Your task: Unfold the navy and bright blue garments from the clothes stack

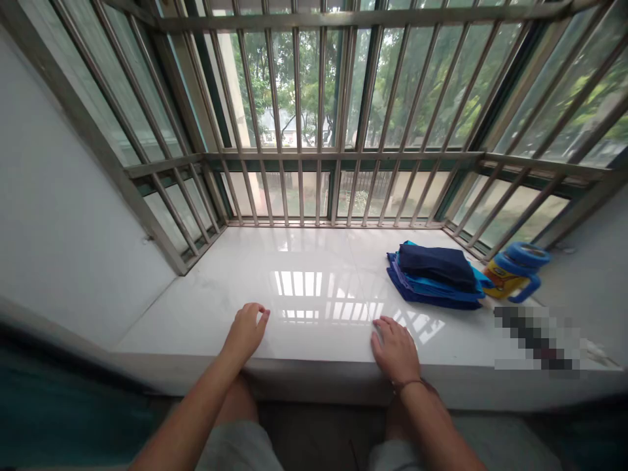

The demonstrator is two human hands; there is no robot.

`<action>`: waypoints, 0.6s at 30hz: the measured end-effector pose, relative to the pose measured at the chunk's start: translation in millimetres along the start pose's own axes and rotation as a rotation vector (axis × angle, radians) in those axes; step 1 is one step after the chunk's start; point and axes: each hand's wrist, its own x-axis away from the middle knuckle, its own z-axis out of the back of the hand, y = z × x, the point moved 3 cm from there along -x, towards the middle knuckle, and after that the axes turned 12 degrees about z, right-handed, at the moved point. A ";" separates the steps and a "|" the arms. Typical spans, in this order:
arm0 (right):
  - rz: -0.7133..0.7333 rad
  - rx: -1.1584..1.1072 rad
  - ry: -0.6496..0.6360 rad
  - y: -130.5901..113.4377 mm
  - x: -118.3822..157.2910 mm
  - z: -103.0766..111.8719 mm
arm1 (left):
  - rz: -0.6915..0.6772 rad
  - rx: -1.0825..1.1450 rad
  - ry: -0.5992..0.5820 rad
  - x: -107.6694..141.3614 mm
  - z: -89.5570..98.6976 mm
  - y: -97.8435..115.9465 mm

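Left hand (249,330): loosely curled, free
Right hand (396,348): fingers extended, free
Cloth stack (436,278): folded, navy, bright blue, purple
Jug (517,271): blue-yellow, print unreadable

Around our right fingers (390,327) we see a smooth, glossy, stone-like sill (309,340). Beyond them to the right, we have matt, soft-looking folded cloths (436,268) and a smooth, plastic-looking jug (503,276); farther ahead, a dully shining metal grille (304,156) fronts smooth glass (405,91).
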 end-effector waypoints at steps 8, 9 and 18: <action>0.046 -0.002 -0.195 12.3 -27.8 23.3 | 0.205 -0.408 0.166 -63.8 -40.4 -82.9; 0.023 -0.009 -0.282 21.2 -40.4 28.0 | 0.210 -0.414 0.182 -65.6 -42.3 -84.5; -0.308 0.133 -0.497 76.6 -108.8 17.1 | 0.241 -0.431 0.170 -71.1 -49.1 -89.9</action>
